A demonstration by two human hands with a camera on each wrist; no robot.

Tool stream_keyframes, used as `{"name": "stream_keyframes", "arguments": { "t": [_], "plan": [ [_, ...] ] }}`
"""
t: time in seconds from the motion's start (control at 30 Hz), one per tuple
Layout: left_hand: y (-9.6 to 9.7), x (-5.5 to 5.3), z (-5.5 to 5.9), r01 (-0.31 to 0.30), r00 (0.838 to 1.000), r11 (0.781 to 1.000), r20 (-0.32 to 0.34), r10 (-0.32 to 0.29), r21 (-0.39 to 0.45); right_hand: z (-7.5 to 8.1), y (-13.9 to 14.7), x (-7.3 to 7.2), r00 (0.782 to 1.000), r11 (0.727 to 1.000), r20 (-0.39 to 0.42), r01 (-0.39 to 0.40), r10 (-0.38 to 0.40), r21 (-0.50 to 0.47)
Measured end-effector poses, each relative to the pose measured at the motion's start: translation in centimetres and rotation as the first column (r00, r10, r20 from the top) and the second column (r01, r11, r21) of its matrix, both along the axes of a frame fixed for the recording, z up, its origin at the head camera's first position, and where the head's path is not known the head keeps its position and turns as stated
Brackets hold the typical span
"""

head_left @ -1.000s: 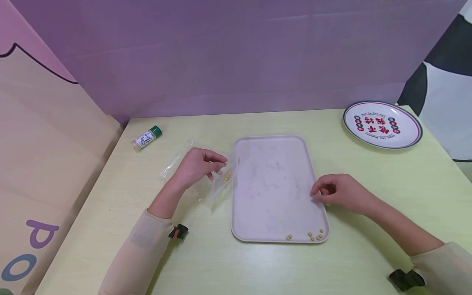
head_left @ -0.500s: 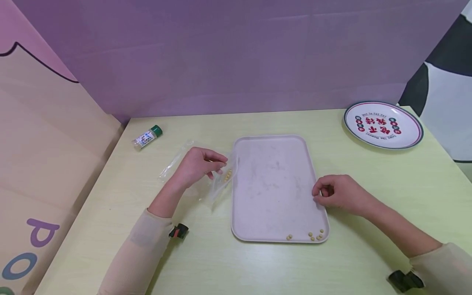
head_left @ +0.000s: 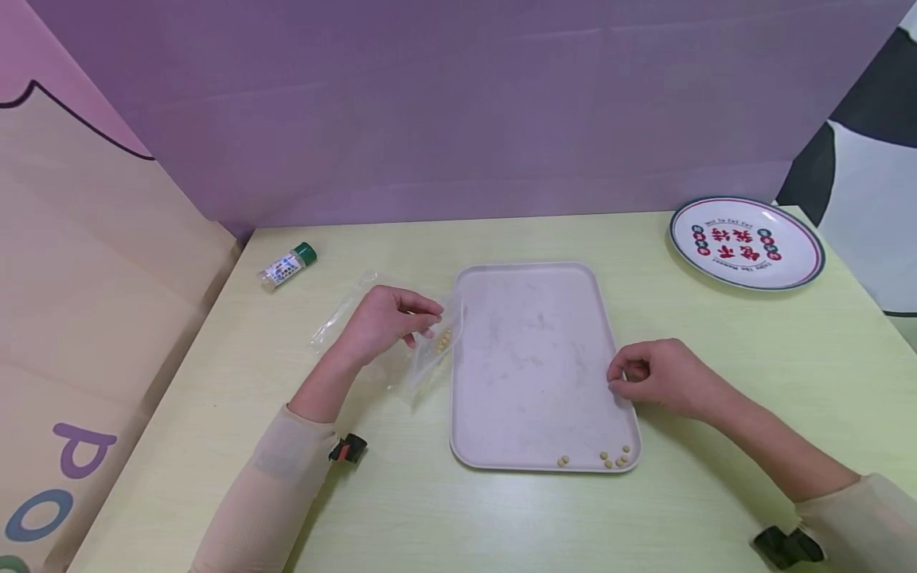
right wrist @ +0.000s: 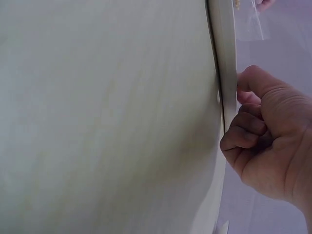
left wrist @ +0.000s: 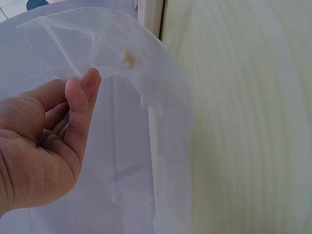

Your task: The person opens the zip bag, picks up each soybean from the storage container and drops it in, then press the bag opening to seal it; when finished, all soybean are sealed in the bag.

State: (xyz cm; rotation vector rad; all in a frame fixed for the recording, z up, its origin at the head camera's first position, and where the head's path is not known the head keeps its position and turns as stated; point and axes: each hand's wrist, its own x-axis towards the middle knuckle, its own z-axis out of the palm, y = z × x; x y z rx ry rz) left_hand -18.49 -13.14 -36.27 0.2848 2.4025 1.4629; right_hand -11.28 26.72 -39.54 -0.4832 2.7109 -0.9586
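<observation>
In the head view my left hand (head_left: 394, 320) pinches a clear plastic bag (head_left: 426, 370) by the left side of the pale tray (head_left: 526, 366). Inside the bag are several small tan beans (head_left: 444, 341), also visible as lumps (left wrist: 127, 59) in the left wrist view. My right hand (head_left: 659, 374), fingers curled, has its fingertips right at the tray's right rim. The right wrist view shows the knuckles overlapping that rim (right wrist: 224, 58); I cannot tell whether the fingertips hold anything. Loose beans (head_left: 607, 460) lie along the tray's near right corner.
A small clear bottle with a green cap (head_left: 288, 267) lies at the back left of the light wooden table (head_left: 444, 525). An oval plate with red characters (head_left: 747, 243) is at the back right. Beyond the table's far edge hangs a purple backdrop (head_left: 458, 111).
</observation>
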Motion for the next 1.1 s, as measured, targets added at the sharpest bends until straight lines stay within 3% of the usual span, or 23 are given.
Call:
{"name": "stream_keyframes", "arguments": {
  "t": [0.43, 0.73, 1.1],
  "plan": [
    [-0.1, 0.0, -0.1, 0.003, 1.000, 1.000, -0.007, -0.004, -0.010, 1.4, -1.9, -1.3, 0.997, 0.993, -0.076, 0.007, -0.016, -0.115],
    [-0.1, -0.1, -0.1, 0.016, 1.000, 1.000, -0.012, -0.016, -0.014, 2.1, -3.8, -2.2, 0.995, 0.989, -0.099, -0.029, 0.014, -0.145],
    [0.0, -0.1, 0.0, 0.013, 1.000, 1.000, 0.003, -0.013, -0.003, 2.4, -6.9, -3.6, 0.997, 0.972, -0.051, -0.075, 0.066, -0.222]
  ]
}}
